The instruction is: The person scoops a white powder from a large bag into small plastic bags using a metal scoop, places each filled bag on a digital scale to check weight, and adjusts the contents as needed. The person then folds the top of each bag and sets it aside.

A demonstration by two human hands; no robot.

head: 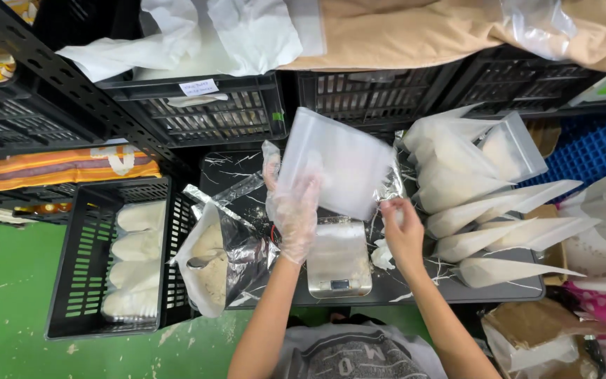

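My left hand (294,210), in a thin clear plastic glove, holds up a frosted clear pouch (338,165) above a small steel scale (339,258). My right hand (402,231), bare, pinches the pouch's lower right corner. Left of the scale lies an open foil bag (222,256) of pale powder with a metal scoop inside it. Everything rests on a dark marble-patterned table (415,288).
Several filled pouches (471,210) lie stacked at the right of the table. A black crate (82,281) on the green floor at left holds more filled pouches. Black crates (212,112) with cloth and plastic stand behind. A blue crate (594,151) sits at far right.
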